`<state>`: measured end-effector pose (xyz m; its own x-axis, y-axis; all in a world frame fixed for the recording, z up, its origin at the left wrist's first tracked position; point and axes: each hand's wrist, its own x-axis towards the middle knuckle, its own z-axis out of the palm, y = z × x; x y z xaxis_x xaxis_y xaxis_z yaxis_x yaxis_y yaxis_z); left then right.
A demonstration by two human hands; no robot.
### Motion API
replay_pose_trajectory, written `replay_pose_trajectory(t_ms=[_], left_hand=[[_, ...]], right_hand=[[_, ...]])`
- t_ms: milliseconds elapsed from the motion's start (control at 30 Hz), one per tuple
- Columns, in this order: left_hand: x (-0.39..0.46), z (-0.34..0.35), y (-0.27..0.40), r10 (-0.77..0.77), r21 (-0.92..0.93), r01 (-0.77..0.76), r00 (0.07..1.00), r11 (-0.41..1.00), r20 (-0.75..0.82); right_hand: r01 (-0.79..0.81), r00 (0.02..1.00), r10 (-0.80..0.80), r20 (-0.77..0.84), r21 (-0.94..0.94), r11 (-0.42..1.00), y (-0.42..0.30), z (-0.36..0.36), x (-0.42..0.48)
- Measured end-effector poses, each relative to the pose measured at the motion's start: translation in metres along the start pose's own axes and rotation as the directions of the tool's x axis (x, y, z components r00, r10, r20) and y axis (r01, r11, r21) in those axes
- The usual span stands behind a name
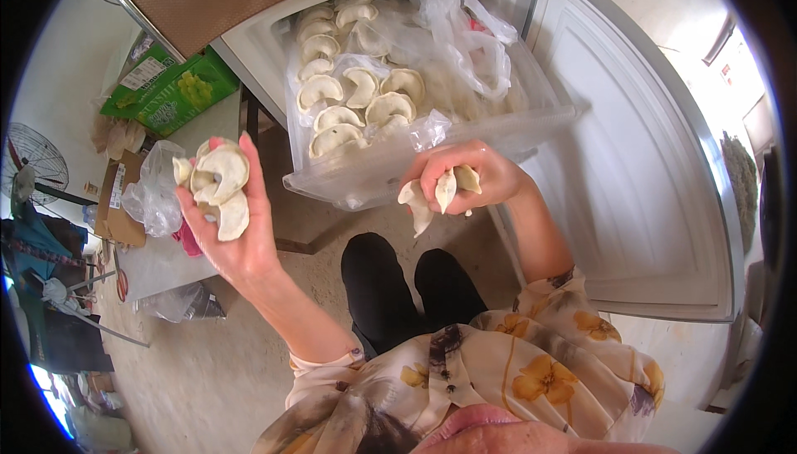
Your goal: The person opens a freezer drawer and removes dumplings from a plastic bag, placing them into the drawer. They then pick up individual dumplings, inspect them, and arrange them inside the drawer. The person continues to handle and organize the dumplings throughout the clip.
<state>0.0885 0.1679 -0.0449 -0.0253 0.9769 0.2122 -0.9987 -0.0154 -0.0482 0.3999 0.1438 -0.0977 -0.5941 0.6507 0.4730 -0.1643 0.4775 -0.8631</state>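
Observation:
Several pale frozen dumplings (223,174) rest in my left hand (246,248), its fingers curled up around them. My right hand (476,167) is closed around more dumplings (444,191), their tips poking out below the fingers. Before me a clear plastic freezer drawer (367,183) is pulled out. On its left side lie rows of crescent-shaped dumplings (336,119), partly on plastic film. White plastic bags (461,37) fill the right side and hide what is under them. My right hand is just in front of the drawer's front wall; my left is off to its left.
The white freezer door (647,161) stands open on the right. At left, a table (168,267) bears a green grape box (180,90), a cardboard box (121,199) and a crumpled clear plastic bag (155,189). A fan (37,161) is at far left.

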Motion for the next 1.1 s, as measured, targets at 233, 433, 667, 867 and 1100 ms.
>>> replay_pose_trajectory(t_ms=[233,433,667,867,1100], left_hand=[[-0.019,-0.022,0.02,0.073,0.07,-0.066,0.991,0.995,-0.109],[-0.03,-0.037,0.018,0.032,0.054,-0.026,0.993,0.998,-0.114],[-0.028,-0.05,0.009,-0.025,0.042,0.031,0.99,0.999,-0.137],[-0.025,-0.056,-0.002,-0.071,0.085,0.087,0.982,0.993,-0.174],[-0.012,-0.065,-0.017,-0.11,0.123,0.146,0.959,0.982,-0.26]], right_hand=[[0.071,0.993,-0.084,-0.082,-0.151,0.986,0.001,0.001,0.013],[0.035,0.983,-0.072,-0.169,-0.211,0.977,0.0,-0.015,0.03],[-0.07,0.961,-0.037,-0.273,-0.374,0.925,0.021,-0.084,0.07],[-0.211,0.936,0.102,-0.336,-0.304,0.929,0.044,-0.122,0.111],[-0.219,0.943,0.123,-0.309,-0.297,0.929,0.067,-0.155,0.141]])
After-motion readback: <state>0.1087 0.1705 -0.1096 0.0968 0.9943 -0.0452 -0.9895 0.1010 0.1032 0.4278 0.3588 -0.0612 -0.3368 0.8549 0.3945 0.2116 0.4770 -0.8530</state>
